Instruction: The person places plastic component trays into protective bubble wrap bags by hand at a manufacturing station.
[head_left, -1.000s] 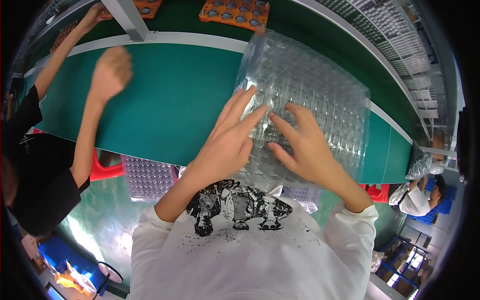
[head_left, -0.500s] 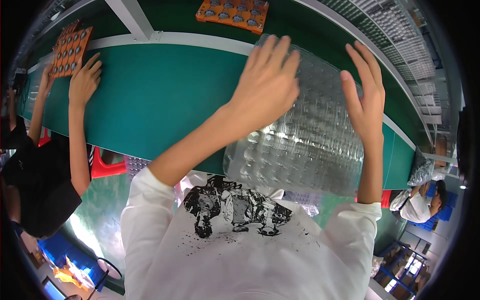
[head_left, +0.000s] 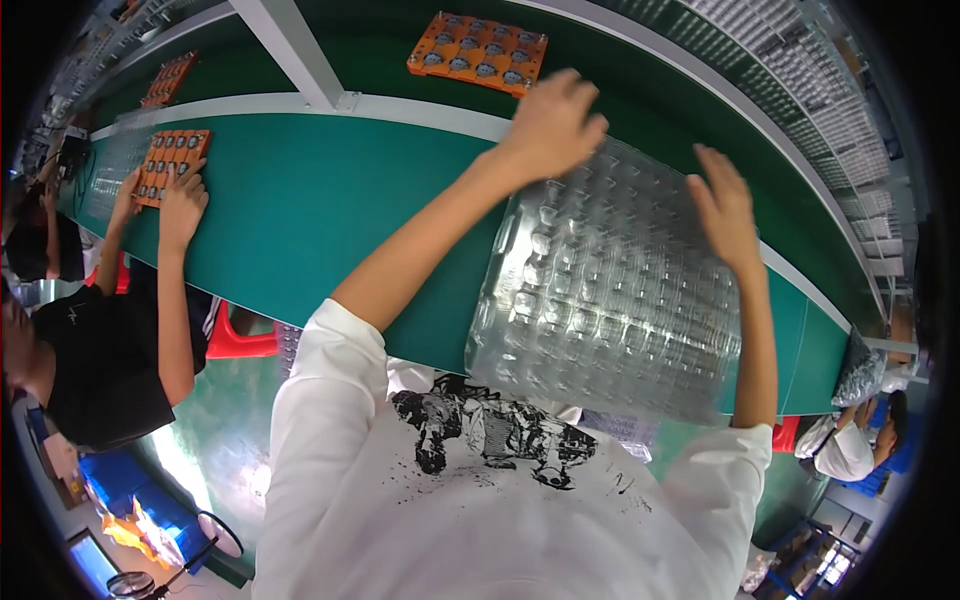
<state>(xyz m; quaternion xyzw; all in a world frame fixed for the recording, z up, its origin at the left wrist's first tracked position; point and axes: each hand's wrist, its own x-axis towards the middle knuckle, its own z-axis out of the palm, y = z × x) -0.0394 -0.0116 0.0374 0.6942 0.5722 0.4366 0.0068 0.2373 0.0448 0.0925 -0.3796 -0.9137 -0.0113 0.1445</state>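
Note:
A stack of clear plastic blister trays with rows of round pockets lies in front of me on the green work surface, its near edge jutting over the table's front. My left hand is above the stack's far left corner, close to the right end of an orange plate. Its fingers are bent, apart and slightly blurred, with nothing visible in them. Beside the stack's far right side my right hand is raised, fingers stretched out and holding nothing. The orange plate carries rows of grey round parts and rests on the dark green strip beyond the rail.
At left, a co-worker's hands hold another orange plate over the green table. A white post rises from the pale rail. A further orange plate is at far left. A red stool stands below.
My left hand has moved farther out, off the stack's surface toward the orange plate. My right hand stays beside the stack. The co-worker's orange plate has come down nearer the table.

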